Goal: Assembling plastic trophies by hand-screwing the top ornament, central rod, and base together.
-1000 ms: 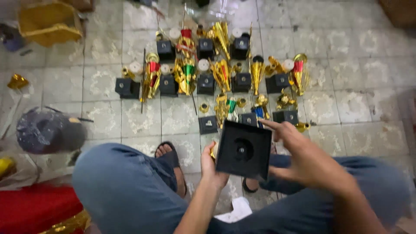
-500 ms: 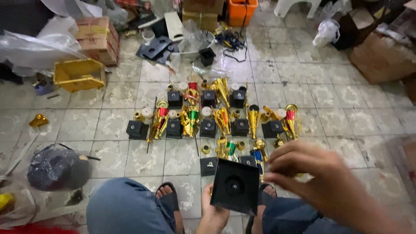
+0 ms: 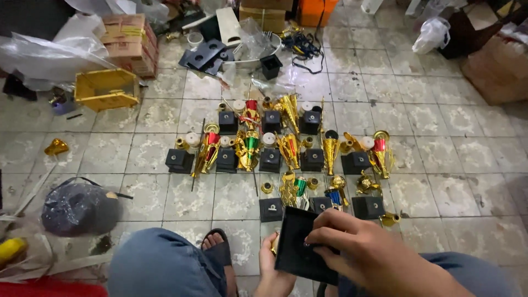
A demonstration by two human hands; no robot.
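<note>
Small trophy-assembly workshop, work done seated on a worn tile floor point(image 3: 440, 165). Black bases point(image 3: 180, 160) and gold cup parts point(image 3: 290, 148) laid out in rows. Around them: cardboard boxes point(image 3: 127, 47), a yellow crate point(image 3: 105, 89), loose plastic sheeting point(image 3: 47, 55), cables point(image 3: 302, 44), a black bag point(image 3: 77, 208). No counter; stock and clutter share the floor.

Your frame is evenly lit, soft overhead light, no hard shadows on the floor tiles point(image 3: 440, 165). Gold trophy parts point(image 3: 286, 146) throw small glints; clear plastic sheet point(image 3: 49, 52) top left has mild glare. Focus is fine mid-frame. Your right hand point(image 3: 357, 250) and the black base point(image 3: 300, 245) it covers are close and slightly soft. Top corners go dimmer, and tile lines bend a bit toward the edges: wide lens.
</note>
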